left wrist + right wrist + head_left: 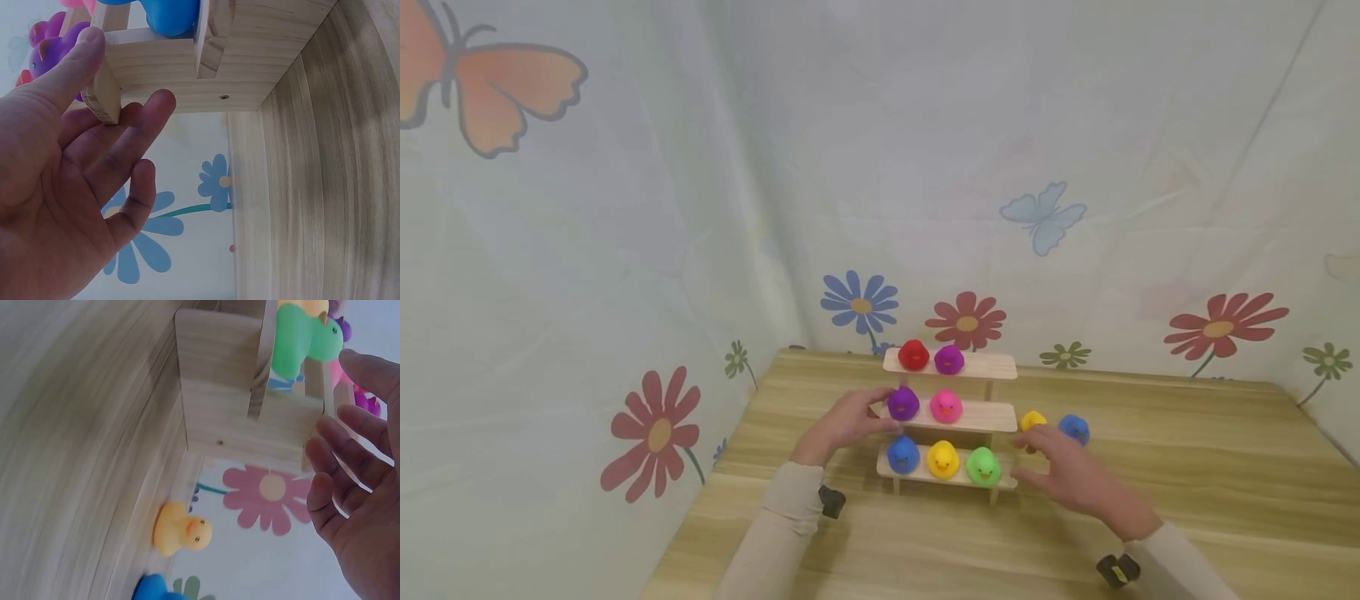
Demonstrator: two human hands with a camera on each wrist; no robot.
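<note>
A three-tier wooden stand (992,417) carries toy ducks. On its top shelf sit a red duck (913,356) and a purple duck (950,360); the middle shelf has another purple duck (903,404) and a pink duck (946,407). Along the bottom shelf are a blue duck (903,455), a yellow duck (943,460) and a green duck (983,467). My left hand (850,419) holds the middle shelf's left end between thumb and fingers, beside the purple duck. At the stand's right end is my right hand (1067,471), fingers loosely bent, fingertips close against the wood (308,464).
Right of the stand, a second yellow duck (1033,419) and a second blue duck (1074,430) lie on the wood-grain table (1210,467), behind my right hand. A flower-and-butterfly cloth (910,208) hangs behind the table and along its left side.
</note>
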